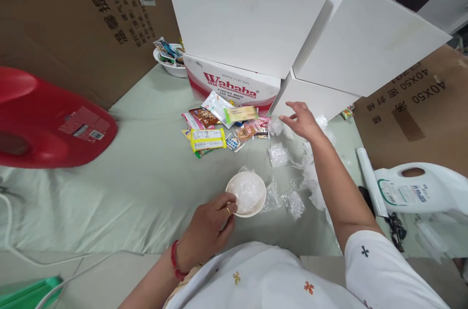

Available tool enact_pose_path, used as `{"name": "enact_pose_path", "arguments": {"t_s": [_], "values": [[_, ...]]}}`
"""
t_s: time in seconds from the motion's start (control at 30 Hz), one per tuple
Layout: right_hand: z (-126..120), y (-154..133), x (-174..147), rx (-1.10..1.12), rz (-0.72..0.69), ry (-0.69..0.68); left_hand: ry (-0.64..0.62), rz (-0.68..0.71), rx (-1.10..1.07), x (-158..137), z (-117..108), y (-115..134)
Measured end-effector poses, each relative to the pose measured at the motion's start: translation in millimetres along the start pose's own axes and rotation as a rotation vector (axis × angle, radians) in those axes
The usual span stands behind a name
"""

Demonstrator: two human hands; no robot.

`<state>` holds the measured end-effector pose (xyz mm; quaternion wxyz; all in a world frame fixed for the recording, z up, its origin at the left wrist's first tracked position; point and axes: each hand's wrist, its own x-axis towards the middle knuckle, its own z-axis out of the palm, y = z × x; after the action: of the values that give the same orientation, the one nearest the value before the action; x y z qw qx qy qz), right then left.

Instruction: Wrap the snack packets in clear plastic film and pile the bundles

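My left hand (214, 221) grips the near-left rim of a small white bowl (229, 188), its fingers closed on the edge. Inside the bowl lies a clear crinkled plastic packet (249, 192). My right hand (300, 119) reaches forward with fingers apart, above some clear plastic packets (277, 127) by the white boxes; nothing shows in it. Left of that hand is a heap of snack packets, including a yellow-edged packet (208, 140), a brown packet (203, 116) and a pale green packet (241, 113). More crumpled clear plastic (293, 203) lies right of the bowl.
A Wahaha carton (234, 87) and tall white boxes (244, 11) stand at the back. Behind the heap's left is a white bowl of sachets (175, 71). A red jug (54, 124) lies left; a white detergent bottle (420, 189) and a plastic roll (371, 182) lie right.
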<state>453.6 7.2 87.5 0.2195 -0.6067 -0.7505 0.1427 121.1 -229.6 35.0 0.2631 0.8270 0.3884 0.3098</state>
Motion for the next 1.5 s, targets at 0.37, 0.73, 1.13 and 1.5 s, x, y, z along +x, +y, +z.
{"name": "enact_pose_path", "arguments": {"t_s": [0.37, 0.73, 1.13, 1.5], "values": [[41.8, 27.0, -30.5, -0.193, 0.136, -0.178, -0.03, -0.056, 0.027, -23.4, -5.0, -10.9], [57.1, 3.3, -92.0, -0.156, 0.054, -0.486, -0.066, -0.006, 0.055, -9.4, 1.6, -6.3], [-1.1, 36.7, -103.1, -0.016, -0.019, 0.113, 0.071, -0.036, 0.081, -26.3, -3.6, 0.3], [15.6, -53.9, -172.1, -0.032, -0.235, -0.143, -0.039, -0.002, 0.135, -10.8, 9.5, 12.5]]}}
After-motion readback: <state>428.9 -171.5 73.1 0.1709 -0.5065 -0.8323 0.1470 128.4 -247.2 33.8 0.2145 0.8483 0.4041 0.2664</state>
